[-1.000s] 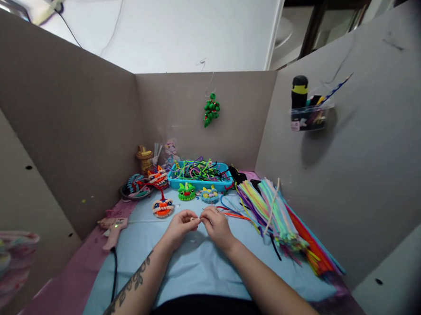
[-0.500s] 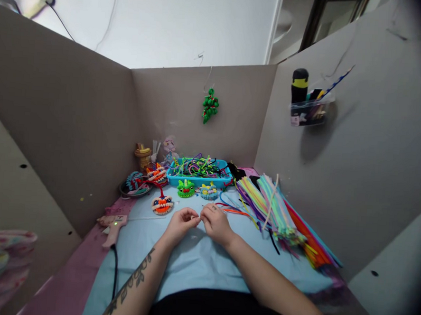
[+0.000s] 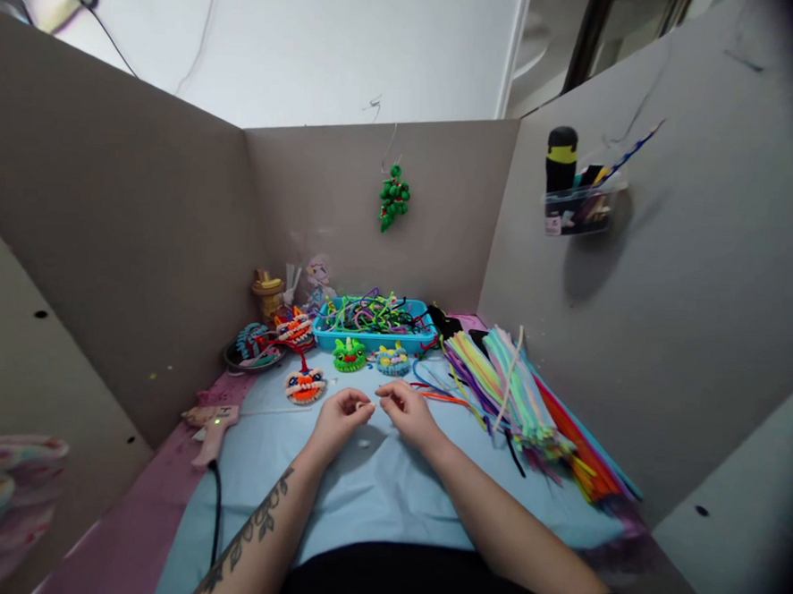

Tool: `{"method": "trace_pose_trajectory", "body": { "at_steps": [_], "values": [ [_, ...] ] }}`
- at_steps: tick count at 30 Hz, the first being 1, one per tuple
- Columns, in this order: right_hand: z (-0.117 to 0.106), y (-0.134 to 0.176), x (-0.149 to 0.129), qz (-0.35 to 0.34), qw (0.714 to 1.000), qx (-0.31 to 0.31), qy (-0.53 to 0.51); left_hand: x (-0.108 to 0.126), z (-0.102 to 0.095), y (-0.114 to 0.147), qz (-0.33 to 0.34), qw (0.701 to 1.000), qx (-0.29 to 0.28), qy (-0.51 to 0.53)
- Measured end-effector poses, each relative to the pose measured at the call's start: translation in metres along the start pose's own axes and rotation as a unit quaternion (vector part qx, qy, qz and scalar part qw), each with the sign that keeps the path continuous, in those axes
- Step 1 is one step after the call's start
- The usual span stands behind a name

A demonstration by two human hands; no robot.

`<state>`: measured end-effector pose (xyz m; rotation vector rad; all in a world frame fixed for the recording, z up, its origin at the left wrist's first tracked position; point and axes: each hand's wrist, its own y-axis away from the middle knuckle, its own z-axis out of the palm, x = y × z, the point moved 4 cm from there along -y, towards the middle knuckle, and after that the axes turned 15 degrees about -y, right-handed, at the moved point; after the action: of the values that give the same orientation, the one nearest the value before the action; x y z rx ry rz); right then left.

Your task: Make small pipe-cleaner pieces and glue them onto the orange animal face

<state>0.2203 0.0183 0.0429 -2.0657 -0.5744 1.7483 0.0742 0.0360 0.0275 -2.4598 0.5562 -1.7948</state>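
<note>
Over the middle of the blue cloth (image 3: 384, 502), my left hand (image 3: 339, 419) pinches a small white piece (image 3: 365, 406), too small to name, between thumb and forefinger. Just to its right is my right hand (image 3: 412, 413), a narrow gap between them. Its thumb and forefinger are drawn together, and whatever is in them cannot be made out. A tiny white bit (image 3: 363, 444) shows over the cloth below my fingers. Beyond the hands are a fuzzy orange-and-white animal face (image 3: 305, 386), a green one (image 3: 349, 355) and a blue-and-yellow one (image 3: 393, 359).
A blue basket (image 3: 373, 342) of pipe-cleaner scraps stands at the back. Bundled pipe cleaners (image 3: 518, 394) lie to the right. A pink glue gun (image 3: 214, 429) with a black cord rests at left. Grey partitions (image 3: 379, 144) enclose the table; a small bin (image 3: 580, 210) hangs at right.
My right hand has drawn slightly up and away from my left, opening a gap. The tiny white bit now shows below my fingers.
</note>
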Motion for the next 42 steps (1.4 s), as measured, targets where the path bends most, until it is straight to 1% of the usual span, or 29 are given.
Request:
{"method": "trace_pose_trajectory", "body": {
  "at_steps": [2, 3, 6, 8, 10, 14, 16, 19, 21, 23, 27, 29, 31, 33, 35, 37, 40, 42],
  "values": [
    [-0.001, 0.000, -0.002, -0.009, 1.000, 0.003, -0.005, -0.002, 0.001, -0.001, -0.016, 0.999, -0.016, 0.039],
    [0.000, 0.001, -0.003, -0.012, 1.000, -0.002, 0.000, -0.002, 0.002, -0.001, -0.015, 0.999, -0.020, 0.043],
    [0.004, 0.001, -0.003, -0.018, 0.999, -0.014, 0.024, 0.000, 0.002, 0.000, 0.006, 1.000, -0.015, 0.011],
    [0.006, 0.001, -0.001, -0.011, 0.999, -0.009, 0.036, 0.002, 0.001, 0.002, 0.023, 0.999, 0.005, -0.025],
    [0.008, 0.000, 0.003, 0.020, 0.999, -0.006, 0.034, 0.006, 0.001, 0.004, 0.043, 0.997, 0.026, -0.065],
    [0.010, 0.001, 0.015, 0.133, 0.990, -0.019, -0.032, 0.011, 0.003, 0.009, 0.078, 0.989, 0.032, -0.124],
    [0.007, 0.001, 0.019, 0.154, 0.986, -0.017, -0.052, 0.010, 0.003, 0.009, 0.061, 0.993, 0.022, -0.100],
    [0.001, -0.001, 0.020, 0.147, 0.987, 0.000, -0.060, 0.005, 0.000, 0.004, 0.005, 1.000, 0.012, -0.016],
    [-0.003, -0.002, 0.021, 0.141, 0.988, 0.005, -0.061, 0.001, -0.004, 0.002, -0.027, 0.999, 0.017, 0.013],
    [-0.004, -0.002, 0.021, 0.139, 0.989, -0.002, -0.056, -0.001, -0.006, 0.000, -0.047, 0.999, 0.014, 0.008],
    [0.000, -0.002, 0.019, 0.138, 0.988, -0.017, -0.062, -0.001, -0.005, 0.001, -0.050, 0.998, -0.025, -0.020],
    [0.002, -0.002, 0.019, 0.134, 0.986, 0.005, -0.095, -0.001, -0.005, 0.001, -0.054, 0.998, -0.013, -0.025],
    [0.005, -0.002, 0.020, 0.136, 0.980, 0.031, -0.142, -0.001, -0.007, 0.001, -0.058, 0.998, 0.018, -0.024],
    [0.008, -0.001, 0.021, 0.147, 0.973, 0.032, -0.176, 0.001, -0.007, 0.001, -0.058, 0.998, 0.031, -0.019],
    [0.010, -0.001, 0.020, 0.160, 0.969, 0.023, -0.187, 0.002, -0.005, 0.002, -0.060, 0.998, 0.016, 0.000],
    [0.009, 0.000, 0.018, 0.163, 0.969, 0.019, -0.184, 0.002, -0.001, 0.004, -0.079, 0.996, -0.019, 0.046],
    [0.008, -0.001, 0.013, 0.142, 0.974, 0.001, -0.178, 0.002, 0.004, 0.008, -0.126, 0.979, -0.084, 0.136],
    [0.008, -0.001, 0.010, 0.125, 0.977, -0.013, -0.173, 0.002, 0.006, 0.010, -0.149, 0.966, -0.127, 0.171]
  ]
}}
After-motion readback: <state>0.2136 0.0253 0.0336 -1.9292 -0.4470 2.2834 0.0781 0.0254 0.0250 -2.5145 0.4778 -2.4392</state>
